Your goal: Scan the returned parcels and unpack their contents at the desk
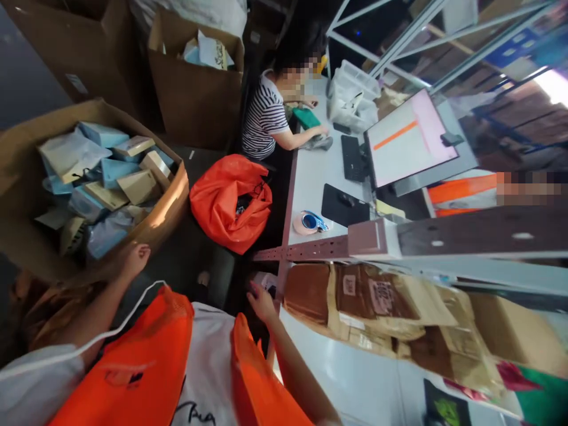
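My left hand (136,260) is beside the near rim of a large cardboard box (166,204), its fingers curled in with nothing visible in them. Whether it touches the box I cannot tell. Light blue and cream packets (119,174), some in clear plastic, fill that box. Lower in the middle, my right hand (262,300) hangs by the edge of the table, fingers partly spread and holding nothing I can see. Close behind its fingertips is a whitish plastic-wrapped thing (266,283), partly hidden. An orange sack (222,204) lies gathered on the floor ahead, its mouth partly open.
A co-worker in a striped shirt (266,118) handles a green packet (306,117) at the white table (310,171). On it are a monitor (410,139), keyboard (352,158) and tape roll (309,222). Brown packages (377,296) lie right; more cartons (195,94) stand behind.
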{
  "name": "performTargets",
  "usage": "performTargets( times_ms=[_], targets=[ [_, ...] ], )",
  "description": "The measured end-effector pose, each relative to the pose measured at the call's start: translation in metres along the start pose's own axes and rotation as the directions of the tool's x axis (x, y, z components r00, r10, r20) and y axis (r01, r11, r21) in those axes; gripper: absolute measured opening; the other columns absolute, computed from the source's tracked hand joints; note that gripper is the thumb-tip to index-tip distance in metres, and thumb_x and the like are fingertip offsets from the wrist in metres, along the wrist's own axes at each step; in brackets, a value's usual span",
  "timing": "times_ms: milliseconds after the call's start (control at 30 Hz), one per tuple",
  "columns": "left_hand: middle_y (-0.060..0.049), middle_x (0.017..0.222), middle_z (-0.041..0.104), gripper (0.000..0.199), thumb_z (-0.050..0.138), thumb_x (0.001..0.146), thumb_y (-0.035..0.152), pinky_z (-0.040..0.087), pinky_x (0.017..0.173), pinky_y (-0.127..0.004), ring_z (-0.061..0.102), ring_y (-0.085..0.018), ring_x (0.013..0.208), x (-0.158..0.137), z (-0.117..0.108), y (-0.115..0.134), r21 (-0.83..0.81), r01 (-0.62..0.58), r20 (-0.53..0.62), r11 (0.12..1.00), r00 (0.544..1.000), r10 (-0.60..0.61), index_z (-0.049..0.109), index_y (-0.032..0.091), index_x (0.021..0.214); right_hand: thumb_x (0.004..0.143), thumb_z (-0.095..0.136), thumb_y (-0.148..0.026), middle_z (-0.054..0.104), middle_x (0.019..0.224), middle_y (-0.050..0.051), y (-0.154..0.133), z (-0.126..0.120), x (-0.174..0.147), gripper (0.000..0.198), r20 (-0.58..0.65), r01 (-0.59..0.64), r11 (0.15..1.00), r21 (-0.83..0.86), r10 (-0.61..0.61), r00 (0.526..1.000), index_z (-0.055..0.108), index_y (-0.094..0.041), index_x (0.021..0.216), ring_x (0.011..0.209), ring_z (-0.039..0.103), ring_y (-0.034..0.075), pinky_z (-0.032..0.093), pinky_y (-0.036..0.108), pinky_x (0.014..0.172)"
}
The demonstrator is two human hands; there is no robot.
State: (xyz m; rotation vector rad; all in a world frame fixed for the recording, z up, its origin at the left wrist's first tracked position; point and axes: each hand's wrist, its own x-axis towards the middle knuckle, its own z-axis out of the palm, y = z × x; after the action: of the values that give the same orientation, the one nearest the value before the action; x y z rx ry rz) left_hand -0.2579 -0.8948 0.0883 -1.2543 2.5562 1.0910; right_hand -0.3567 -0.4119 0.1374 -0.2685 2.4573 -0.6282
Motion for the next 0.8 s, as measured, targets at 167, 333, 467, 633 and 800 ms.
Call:
performTargets(
  times_ms=[167, 333, 467, 633, 800],
  targets=[
    [-0.020, 0.119, 0.070, 0.049, 0.053, 0.089, 0.037, 0.050, 0.102, -0.047, 0.066, -0.035, 0.111, 0.035, -0.030, 0.009, 0.270, -0.092, -0.120, 0.958, 0.984, 0.128, 0.059, 0.010, 0.129, 0.090, 0.063, -0.024, 0.046, 0.157, 0.019, -0.025, -0.044, 0.161, 0.067, 0.050, 0.023, 0.979, -0.205, -0.013, 0.999, 0.046, -0.015, 0.154, 0.146, 0.044, 0.027, 0.039, 0.042, 0.119],
    [-0.019, 0.113, 0.068, 0.056, 0.044, 0.092, 0.054, 0.049, 0.104, -0.051, 0.064, -0.038, 0.113, 0.030, -0.040, 0.004, 0.501, -0.155, -0.188, 0.852, 0.941, 0.282, 0.059, 0.013, 0.127, 0.087, 0.072, -0.024, 0.016, 0.172, 0.017, -0.033, -0.056, 0.318, 0.089, 0.137, 0.022, 0.929, -0.369, 0.031, 0.990, 0.028, -0.022, 0.164, 0.158, 0.014, 0.034, 0.029, 0.056, 0.122],
    [-0.022, 0.131, 0.062, 0.064, 0.045, 0.088, 0.061, 0.045, 0.110, -0.056, 0.057, -0.042, 0.128, 0.032, -0.055, -0.006, 0.564, -0.096, -0.155, 0.820, 0.963, 0.219, 0.055, 0.017, 0.133, 0.095, 0.054, -0.015, 0.013, 0.173, 0.015, -0.022, -0.044, 0.411, 0.075, 0.174, 0.032, 0.905, -0.424, 0.047, 0.984, 0.029, -0.022, 0.165, 0.160, 0.002, 0.036, 0.010, 0.067, 0.123],
    [-0.021, 0.132, 0.062, 0.065, 0.049, 0.086, 0.061, 0.049, 0.107, -0.057, 0.058, -0.043, 0.127, 0.036, -0.058, 0.009, 0.523, 0.022, -0.065, 0.852, 0.998, 0.014, 0.051, 0.021, 0.136, 0.097, 0.042, -0.012, 0.051, 0.151, 0.030, 0.003, -0.024, 0.462, 0.054, 0.225, -0.021, 0.906, -0.423, 0.127, 0.966, 0.053, -0.005, 0.150, 0.150, 0.036, 0.037, 0.005, 0.062, 0.124],
    [-0.019, 0.133, 0.062, 0.038, 0.051, 0.093, 0.044, 0.042, 0.117, -0.051, 0.055, -0.035, 0.134, 0.056, -0.036, 0.074, 0.541, -0.133, -0.189, 0.830, 0.943, 0.274, 0.058, 0.021, 0.122, 0.098, 0.053, -0.018, 0.066, 0.136, 0.023, 0.003, -0.022, 0.435, 0.040, 0.334, -0.057, 0.940, -0.336, 0.176, 0.926, 0.068, -0.008, 0.134, 0.133, 0.057, 0.028, 0.020, 0.043, 0.124]
  ],
)
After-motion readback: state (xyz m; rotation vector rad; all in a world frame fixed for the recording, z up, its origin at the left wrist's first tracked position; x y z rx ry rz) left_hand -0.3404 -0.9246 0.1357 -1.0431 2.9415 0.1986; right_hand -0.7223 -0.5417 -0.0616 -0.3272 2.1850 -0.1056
